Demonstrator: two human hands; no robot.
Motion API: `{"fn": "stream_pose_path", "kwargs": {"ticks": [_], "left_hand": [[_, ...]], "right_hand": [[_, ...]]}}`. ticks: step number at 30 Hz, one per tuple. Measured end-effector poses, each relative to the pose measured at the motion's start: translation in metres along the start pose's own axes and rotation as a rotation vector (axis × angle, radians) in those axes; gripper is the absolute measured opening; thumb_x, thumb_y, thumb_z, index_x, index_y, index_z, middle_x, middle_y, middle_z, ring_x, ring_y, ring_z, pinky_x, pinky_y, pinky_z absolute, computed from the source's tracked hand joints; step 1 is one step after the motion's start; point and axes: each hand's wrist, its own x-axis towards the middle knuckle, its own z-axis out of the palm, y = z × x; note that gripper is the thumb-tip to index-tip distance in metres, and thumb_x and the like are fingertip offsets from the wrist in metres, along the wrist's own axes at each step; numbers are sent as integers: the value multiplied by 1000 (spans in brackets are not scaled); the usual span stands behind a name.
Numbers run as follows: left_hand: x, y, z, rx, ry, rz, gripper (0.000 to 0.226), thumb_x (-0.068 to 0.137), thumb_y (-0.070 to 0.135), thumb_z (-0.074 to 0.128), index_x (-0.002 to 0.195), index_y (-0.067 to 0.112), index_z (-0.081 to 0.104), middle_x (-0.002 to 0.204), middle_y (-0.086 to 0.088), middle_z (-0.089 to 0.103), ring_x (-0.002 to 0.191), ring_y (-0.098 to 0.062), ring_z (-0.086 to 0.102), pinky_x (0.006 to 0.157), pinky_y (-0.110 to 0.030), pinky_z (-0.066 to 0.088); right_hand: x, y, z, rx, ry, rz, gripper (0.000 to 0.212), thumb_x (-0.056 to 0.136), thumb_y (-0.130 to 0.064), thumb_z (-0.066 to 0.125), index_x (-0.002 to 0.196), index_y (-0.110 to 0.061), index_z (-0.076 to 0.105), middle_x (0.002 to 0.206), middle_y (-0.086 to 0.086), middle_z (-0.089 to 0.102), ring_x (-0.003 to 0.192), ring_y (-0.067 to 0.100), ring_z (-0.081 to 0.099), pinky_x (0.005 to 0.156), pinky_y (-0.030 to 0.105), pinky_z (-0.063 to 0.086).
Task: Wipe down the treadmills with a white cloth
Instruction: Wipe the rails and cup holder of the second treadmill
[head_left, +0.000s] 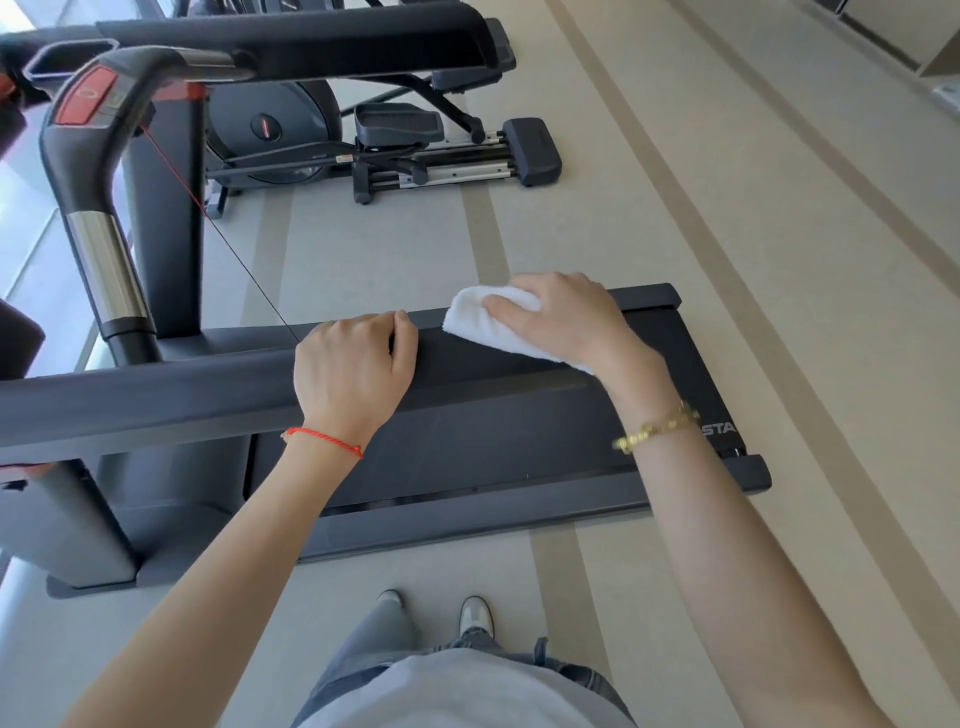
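Note:
A dark grey treadmill lies across the view, its belt running left to right. Its long handrail crosses in front of me. My left hand grips that handrail, fingers curled over its far side. My right hand holds a folded white cloth and presses it on the rail's right end, above the belt. A red string is on my left wrist and a gold bracelet on my right.
The treadmill's upright and console arm with a red safety key cord rise at the left. An elliptical trainer stands behind on the pale striped floor. My feet stand close to the treadmill's near side.

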Motion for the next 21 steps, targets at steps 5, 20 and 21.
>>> {"fn": "stream_pose_path", "kwargs": {"ticks": [5,20,21], "left_hand": [[3,-6,-6,-78,-55,12,47,96,18,47,53,16,30,45,3,27,44,-26,30,47,-21,13],[-1,-59,-24,-97,-49,-79,45,96,18,47,53,13,35,44,2,31,42,-30,35,49,-21,13],[-1,-62,-25,-102,-41,-92,45,95,17,47,53,13,34,44,1,31,43,-31,34,49,-20,13]], "right_hand": [[29,-32,-2,-143,-343,39,45,94,-53,32,67,-23,51,82,-2,58,85,23,55,61,30,36],[60,-95,35,-102,-765,24,56,78,-82,21,105,-52,60,136,-13,52,107,26,50,86,34,36],[61,-101,39,-97,-758,-5,57,78,-80,19,101,-50,62,122,-15,59,98,25,51,80,32,36]]}}
